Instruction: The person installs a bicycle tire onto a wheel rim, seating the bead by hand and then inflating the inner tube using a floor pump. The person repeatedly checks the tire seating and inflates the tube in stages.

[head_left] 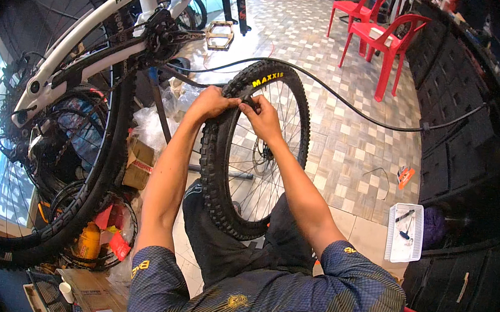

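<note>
A loose bicycle wheel [224, 171] with a knobby black tyre and silver spokes stands upright between my knees. My left hand [210, 103] grips the top of the tyre from the left side. My right hand [261, 116] pinches the tyre's edge at the rim, just right of the left hand, fingers curled over the bead. A black air hose [351, 108] runs from the top of the wheel off to the right.
A white-framed bicycle [87, 38] hangs upside down at my left with its rear wheel [51, 155] close by. Two red plastic chairs [381, 39] stand at the back. A white tray [405, 231] with tools lies on the tiled floor at right, beside dark cabinets [460, 158].
</note>
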Demonstrator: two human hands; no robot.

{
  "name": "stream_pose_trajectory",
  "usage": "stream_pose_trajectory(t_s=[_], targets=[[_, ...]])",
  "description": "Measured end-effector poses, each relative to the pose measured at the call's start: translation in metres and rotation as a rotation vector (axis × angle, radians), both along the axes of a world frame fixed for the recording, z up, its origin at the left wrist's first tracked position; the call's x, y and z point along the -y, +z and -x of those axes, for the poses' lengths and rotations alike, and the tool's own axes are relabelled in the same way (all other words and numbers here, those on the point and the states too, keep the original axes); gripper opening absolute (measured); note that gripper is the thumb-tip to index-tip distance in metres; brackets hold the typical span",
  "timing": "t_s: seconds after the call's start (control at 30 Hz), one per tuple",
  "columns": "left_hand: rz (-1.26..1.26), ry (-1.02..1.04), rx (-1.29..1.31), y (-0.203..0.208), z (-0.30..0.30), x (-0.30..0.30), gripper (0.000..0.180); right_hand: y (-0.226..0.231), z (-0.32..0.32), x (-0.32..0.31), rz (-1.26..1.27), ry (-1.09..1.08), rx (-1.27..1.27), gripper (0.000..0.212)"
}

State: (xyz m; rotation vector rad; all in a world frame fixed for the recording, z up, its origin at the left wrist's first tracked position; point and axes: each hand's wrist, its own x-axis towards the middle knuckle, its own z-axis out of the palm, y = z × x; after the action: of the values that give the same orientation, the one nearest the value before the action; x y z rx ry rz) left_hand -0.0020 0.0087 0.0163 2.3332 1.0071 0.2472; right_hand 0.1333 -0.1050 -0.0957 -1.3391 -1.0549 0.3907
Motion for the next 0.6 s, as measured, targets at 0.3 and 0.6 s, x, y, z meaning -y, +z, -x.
stream_pose_trajectory(t_s=[0.3,0.6], targets=[[0.142,0.005,0.146,-0.011,0.008,0.001,0.047,-0.013,0.006,-0.006,-0.156,0.101,-0.151,0.037],[0.476,-0.034,0.484,-0.041,0.026,-0.002,0.032,-0.018,0.013,-0.008,-0.251,-0.034,-0.026,0.039]])
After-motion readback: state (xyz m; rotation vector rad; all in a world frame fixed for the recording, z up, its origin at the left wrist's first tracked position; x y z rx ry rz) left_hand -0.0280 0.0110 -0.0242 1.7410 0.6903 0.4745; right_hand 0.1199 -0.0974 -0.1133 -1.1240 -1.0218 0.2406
